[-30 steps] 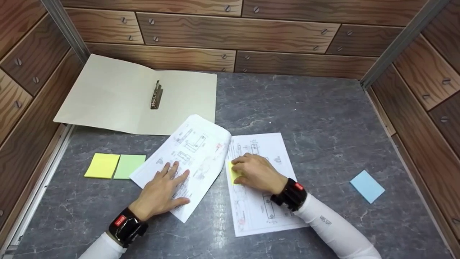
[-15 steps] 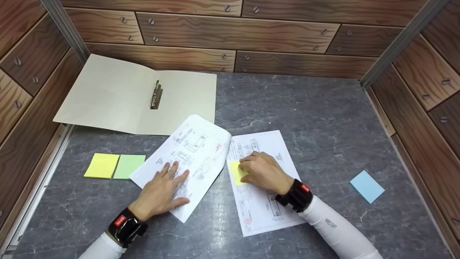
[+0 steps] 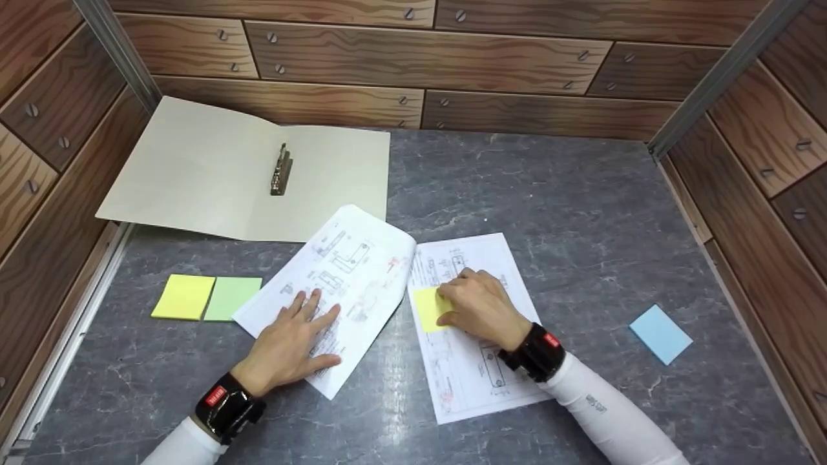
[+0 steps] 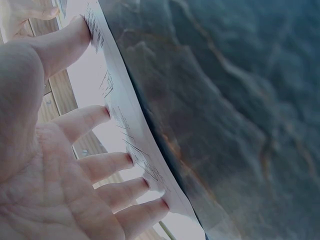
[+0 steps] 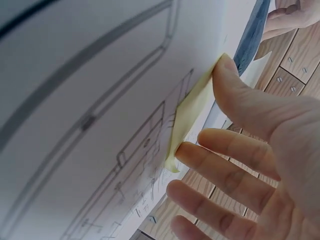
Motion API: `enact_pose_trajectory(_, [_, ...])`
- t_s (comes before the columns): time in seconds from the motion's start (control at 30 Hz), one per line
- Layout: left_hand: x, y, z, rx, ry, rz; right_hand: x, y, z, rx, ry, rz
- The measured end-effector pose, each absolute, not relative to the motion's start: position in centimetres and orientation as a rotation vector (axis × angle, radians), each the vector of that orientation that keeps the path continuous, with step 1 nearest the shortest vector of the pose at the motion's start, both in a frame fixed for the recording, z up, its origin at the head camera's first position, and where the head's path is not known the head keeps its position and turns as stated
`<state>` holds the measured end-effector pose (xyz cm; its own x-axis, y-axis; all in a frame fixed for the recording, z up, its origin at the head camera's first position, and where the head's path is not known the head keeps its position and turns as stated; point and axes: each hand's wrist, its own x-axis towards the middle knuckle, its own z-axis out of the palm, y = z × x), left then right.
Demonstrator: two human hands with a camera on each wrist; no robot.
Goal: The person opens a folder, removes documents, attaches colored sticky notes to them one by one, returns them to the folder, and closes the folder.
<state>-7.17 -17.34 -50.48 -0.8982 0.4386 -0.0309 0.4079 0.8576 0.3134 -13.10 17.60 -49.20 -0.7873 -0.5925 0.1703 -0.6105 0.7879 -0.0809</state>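
Note:
My left hand [image 3: 284, 345] rests with spread fingers on a printed drawing sheet [image 3: 368, 271], which is turned to the left and curls up along its right side. Beside it, my right hand [image 3: 484, 309] is on another printed sheet [image 3: 475, 400]. Its thumb and fingertips touch the right side of a yellow sticky note [image 3: 428, 309] on that sheet. In the right wrist view, the thumb is at one corner of the note [image 5: 192, 112] and the middle finger near another, where the corner curls. The other fingers are apart and loosely extended.
An open beige folder [image 3: 194, 161] with a metal clip [image 3: 281, 173] is at the back left. Yellow [image 3: 184, 297] and green [image 3: 231, 298] sticky pads are left of the sheets, a blue pad [image 3: 660, 334] far right. Wood-patterned walls [image 3: 426, 58] surround the grey table [image 3: 549, 200].
My right hand has slid slightly right, uncovering more of the yellow note. The right sheet turned and shifted a little right, then stayed put. My left hand has not moved.

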Motion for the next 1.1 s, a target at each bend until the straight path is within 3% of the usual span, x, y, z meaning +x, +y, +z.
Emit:
enact_pose_trajectory(0.63, [-7.13,-17.44,-50.58,0.674,2.928,0.477,-12.6,17.41,-49.06,0.776,-2.834,0.08])
enact_pose_trajectory(1.1, [-7.37,-17.36,-50.43,0.646,2.889,0.469,-12.8,17.7,-49.13,0.798,-2.836,0.026])
